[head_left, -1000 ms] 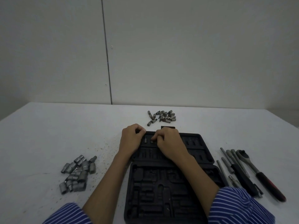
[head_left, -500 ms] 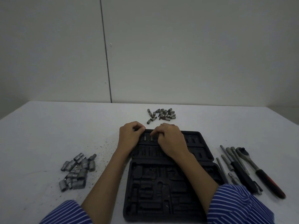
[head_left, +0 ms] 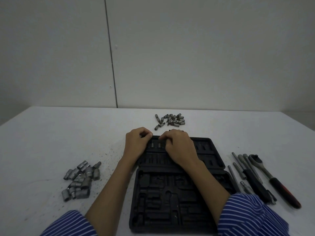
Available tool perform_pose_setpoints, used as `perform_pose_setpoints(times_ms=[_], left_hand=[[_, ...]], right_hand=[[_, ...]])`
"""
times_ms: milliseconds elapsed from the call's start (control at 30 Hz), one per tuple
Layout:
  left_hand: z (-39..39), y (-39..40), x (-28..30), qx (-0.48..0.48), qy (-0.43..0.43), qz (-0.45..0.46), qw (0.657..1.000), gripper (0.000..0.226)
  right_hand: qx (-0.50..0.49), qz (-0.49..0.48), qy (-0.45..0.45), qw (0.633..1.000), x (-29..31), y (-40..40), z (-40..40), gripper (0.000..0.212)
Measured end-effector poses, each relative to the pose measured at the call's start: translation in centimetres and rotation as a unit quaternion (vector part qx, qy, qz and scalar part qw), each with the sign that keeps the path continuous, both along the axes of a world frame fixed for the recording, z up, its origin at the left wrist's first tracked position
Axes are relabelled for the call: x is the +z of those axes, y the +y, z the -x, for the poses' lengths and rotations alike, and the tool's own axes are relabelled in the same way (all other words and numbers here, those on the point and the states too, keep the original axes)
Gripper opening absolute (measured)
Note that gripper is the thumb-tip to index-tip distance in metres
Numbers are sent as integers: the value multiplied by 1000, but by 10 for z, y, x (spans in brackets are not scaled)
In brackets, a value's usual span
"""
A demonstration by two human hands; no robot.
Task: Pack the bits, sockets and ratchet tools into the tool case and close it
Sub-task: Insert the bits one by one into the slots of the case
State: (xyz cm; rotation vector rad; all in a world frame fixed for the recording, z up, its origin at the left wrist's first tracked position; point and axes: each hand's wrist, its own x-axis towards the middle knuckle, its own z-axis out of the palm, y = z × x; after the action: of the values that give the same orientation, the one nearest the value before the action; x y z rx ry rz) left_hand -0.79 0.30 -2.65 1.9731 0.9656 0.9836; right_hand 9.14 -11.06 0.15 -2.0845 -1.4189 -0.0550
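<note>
Two forearms in blue striped sleeves (head_left: 252,217) reach over the tool case (head_left: 172,198), a black moulded case lying open and flat on the white counter (head_left: 42,142); its near half shows dark recesses, and whether they hold anything cannot be told. Left of the case, well apart from it, lies a heap of sockets (head_left: 80,180) amid dark specks. Right of the case, just beside its edge, lie extension bars (head_left: 238,167) and a ratchet (head_left: 271,176) with a black and red handle, all pointing away from the person. At the far half of the case the left hand (head_left: 136,143) rests on the left corner with fingers curled at the rim, and the right hand (head_left: 180,147) sits just beside it, fingers curled onto the bit row; what either pinches cannot be seen. Two seated bits (head_left: 156,145) show between the hands. Beyond the case's far edge lies a pile of loose bits (head_left: 172,120), then bare counter up to the wall (head_left: 187,48).
</note>
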Motion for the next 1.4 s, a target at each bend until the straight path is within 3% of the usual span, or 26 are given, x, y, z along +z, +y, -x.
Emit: perform_pose_setpoints(times_ms=[267, 567, 800, 1133, 1400], left_hand=[[0, 0, -1, 0, 2, -5, 1000, 8], [-3, 3, -3, -9, 30, -20, 999, 11], [-13, 10, 8, -15, 125, -53, 991, 12], [-43, 19, 21, 19, 255, -92, 962, 30], [-56, 21, 15, 65, 286, -143, 945, 24]], right_hand=[[-70, 31, -60, 995, -11, 4, -6, 39], [-67, 39, -61, 995, -12, 5, -6, 39], [-62, 51, -75, 994, -12, 5, -4, 40], [-43, 68, -69, 994, -10, 5, -6, 39], [-40, 68, -76, 994, -11, 7, -6, 41]])
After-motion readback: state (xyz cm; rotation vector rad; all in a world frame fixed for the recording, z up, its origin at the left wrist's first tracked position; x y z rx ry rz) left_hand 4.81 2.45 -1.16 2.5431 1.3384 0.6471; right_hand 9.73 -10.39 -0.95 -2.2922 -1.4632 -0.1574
